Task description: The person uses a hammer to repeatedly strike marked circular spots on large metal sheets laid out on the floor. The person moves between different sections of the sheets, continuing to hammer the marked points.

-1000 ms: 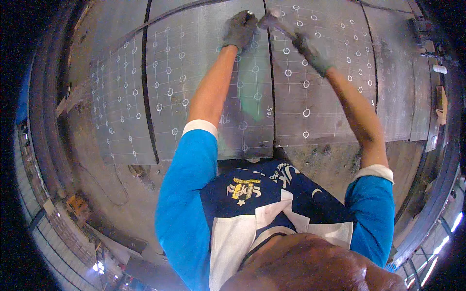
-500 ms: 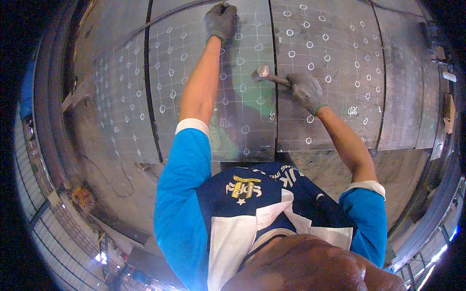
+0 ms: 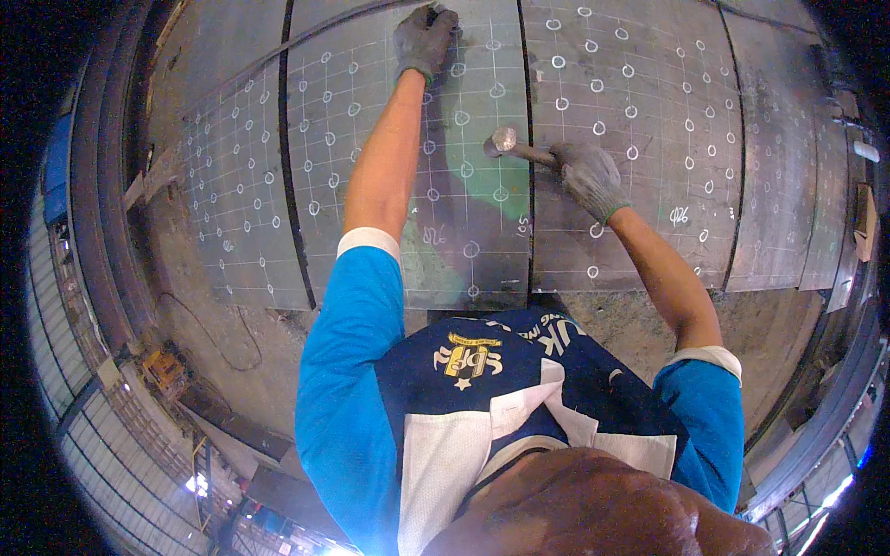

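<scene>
My right hand (image 3: 591, 179), in a grey knit glove, is wrapped round the handle of a hammer (image 3: 505, 142). Its blocky metal head points left, over the gap between two steel plates. Farther out, my gloved left hand (image 3: 426, 42) is closed at the far part of the middle steel plate (image 3: 380, 199). What its fingers pinch, if anything, is too hidden to make out. Rows of chalk circles on thin crossed lines cover this plate and the right-hand plate (image 3: 663, 190). A shadow and a greenish patch lie on the middle plate below my left hand.
Another chalk-marked plate (image 3: 232, 190) lies to the left, past a dark gap. A dark cable (image 3: 348, 17) runs across the far side of the plates. Bare floor (image 3: 218, 329) shows at the near left, with a thin cord and an orange-yellow object (image 3: 165, 372) on it.
The plates appear shifted very slightly in view. Both hands keep nearly the same places, the left closed at the far end and the right on the hammer.
</scene>
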A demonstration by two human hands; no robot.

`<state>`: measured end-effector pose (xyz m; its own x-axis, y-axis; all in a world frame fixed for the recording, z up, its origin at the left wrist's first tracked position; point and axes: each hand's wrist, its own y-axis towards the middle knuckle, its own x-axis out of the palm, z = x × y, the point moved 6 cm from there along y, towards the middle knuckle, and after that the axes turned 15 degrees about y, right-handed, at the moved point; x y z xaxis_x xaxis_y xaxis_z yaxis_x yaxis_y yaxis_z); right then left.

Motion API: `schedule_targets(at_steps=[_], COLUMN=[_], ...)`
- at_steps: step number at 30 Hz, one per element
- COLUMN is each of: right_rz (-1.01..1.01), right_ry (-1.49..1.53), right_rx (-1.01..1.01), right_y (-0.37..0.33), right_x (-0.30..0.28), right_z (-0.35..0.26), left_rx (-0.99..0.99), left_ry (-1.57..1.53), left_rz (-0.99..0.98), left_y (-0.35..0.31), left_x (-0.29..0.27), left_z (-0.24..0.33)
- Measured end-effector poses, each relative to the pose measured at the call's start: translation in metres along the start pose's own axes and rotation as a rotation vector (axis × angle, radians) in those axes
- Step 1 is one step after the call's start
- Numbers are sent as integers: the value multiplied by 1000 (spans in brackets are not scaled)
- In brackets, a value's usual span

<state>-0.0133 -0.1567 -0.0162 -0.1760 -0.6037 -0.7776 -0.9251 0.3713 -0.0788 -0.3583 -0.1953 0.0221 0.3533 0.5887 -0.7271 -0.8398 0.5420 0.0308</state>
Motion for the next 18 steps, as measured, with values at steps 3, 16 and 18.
schedule_targets(at_steps=[3, 16, 18], right_rz=[106, -86, -81], right_ry=[-7, 8, 79], right_rx=[-113, -43, 35], right_y=[-6, 12, 37], right_x=[6, -11, -27], right_z=[8, 2, -11], left_rx=[120, 31, 89], left_ry=[34, 67, 100], left_rz=[64, 3, 19], left_y=[9, 11, 17], left_x=[0, 12, 18], left_z=[-9, -10, -23])
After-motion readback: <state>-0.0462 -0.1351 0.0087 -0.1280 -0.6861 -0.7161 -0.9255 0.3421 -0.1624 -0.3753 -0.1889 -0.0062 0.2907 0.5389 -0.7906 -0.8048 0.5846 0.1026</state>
